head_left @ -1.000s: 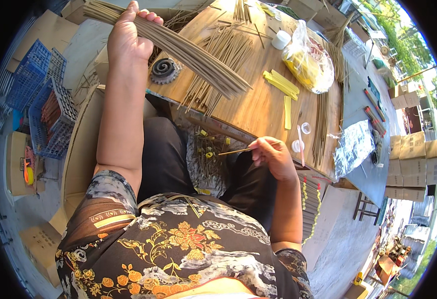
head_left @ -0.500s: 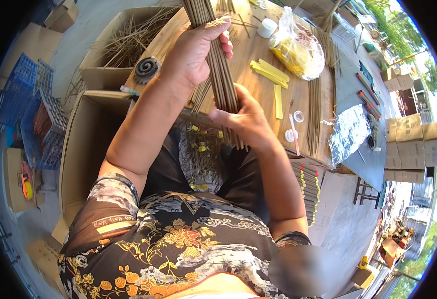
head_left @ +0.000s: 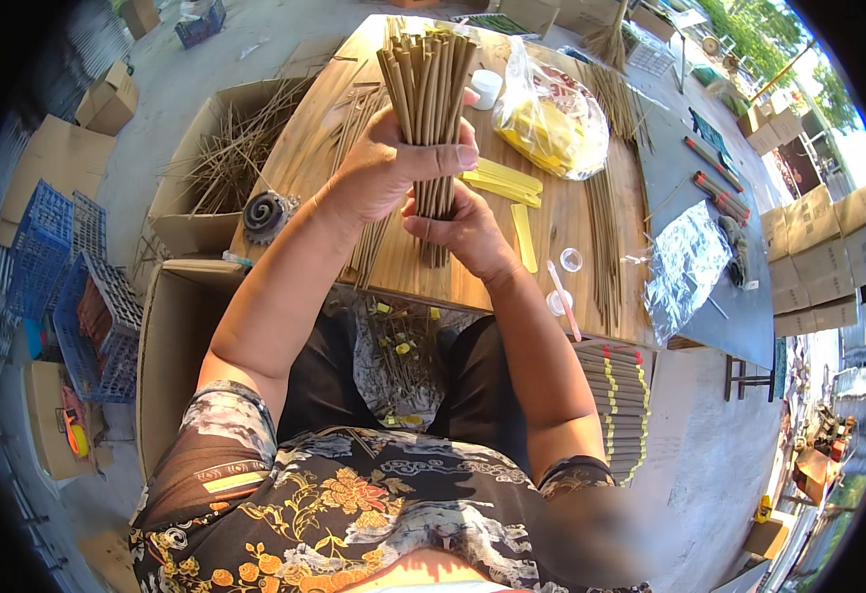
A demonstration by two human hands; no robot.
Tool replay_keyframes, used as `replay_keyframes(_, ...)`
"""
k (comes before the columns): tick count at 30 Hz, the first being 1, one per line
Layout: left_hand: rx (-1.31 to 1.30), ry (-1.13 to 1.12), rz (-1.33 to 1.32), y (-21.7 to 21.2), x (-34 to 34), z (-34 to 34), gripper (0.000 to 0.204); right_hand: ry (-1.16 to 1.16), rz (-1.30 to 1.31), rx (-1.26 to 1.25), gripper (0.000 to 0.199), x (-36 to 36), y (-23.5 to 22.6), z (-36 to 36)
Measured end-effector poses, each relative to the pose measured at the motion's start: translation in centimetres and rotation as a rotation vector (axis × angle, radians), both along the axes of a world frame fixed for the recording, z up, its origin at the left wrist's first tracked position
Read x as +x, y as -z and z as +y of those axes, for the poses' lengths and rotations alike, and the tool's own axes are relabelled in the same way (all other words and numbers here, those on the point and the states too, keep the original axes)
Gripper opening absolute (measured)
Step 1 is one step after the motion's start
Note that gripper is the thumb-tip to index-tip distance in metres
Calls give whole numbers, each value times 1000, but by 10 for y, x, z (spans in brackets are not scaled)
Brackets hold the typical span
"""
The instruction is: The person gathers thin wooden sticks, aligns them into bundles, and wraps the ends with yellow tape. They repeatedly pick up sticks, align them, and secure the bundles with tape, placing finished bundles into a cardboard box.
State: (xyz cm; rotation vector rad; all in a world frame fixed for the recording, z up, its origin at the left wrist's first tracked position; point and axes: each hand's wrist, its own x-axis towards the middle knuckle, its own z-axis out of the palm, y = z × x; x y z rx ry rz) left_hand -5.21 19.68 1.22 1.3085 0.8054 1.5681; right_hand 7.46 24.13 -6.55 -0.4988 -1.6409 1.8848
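Observation:
A thick bundle of thin brown sticks point(head_left: 425, 84), which look like incense sticks, is held up above the near part of the wooden table point(head_left: 465, 282). Its upper ends fan slightly toward me. My left hand point(head_left: 382, 170) wraps round the middle, thumb across the front. Just below it, my right hand point(head_left: 468, 229) grips the lower part, fingers partly hidden behind the sticks. More loose sticks point(head_left: 366, 247) lie beside the bundle at left, and another row point(head_left: 606, 237) lies to the right. Yellow paper strips point(head_left: 502, 183) rest past my right hand.
A clear bag of yellow strips point(head_left: 552, 128) and a white jar point(head_left: 485, 89) stand farther back. Crumpled foil point(head_left: 690, 257) covers part of a grey side table point(head_left: 739, 321). At left are a carton of sticks point(head_left: 181, 203), a black coil point(head_left: 267, 215) and blue crates point(head_left: 43, 242).
The bundle has come down and closer, from leaning left to nearly upright, so its upper ends now show. My hands have moved closer together on it. The whole view has shifted slightly.

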Motion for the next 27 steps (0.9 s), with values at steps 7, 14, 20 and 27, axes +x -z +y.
replay_keyframes(7,-38,55,-26,4,5,4,52,23,-41,74,17,-3,11,3)
replay_keyframes(14,38,243,-175,-2,0,-1,43,-348,112,-271,14,21,-11,-22)
replay_keyframes(20,-30,364,-413,6,2,-6,66,-802,436,-881,17,34,-7,-64)
replay_keyframes(27,-63,530,-549,-8,-10,-14,33,-771,436,-894,24,39,-8,-92)
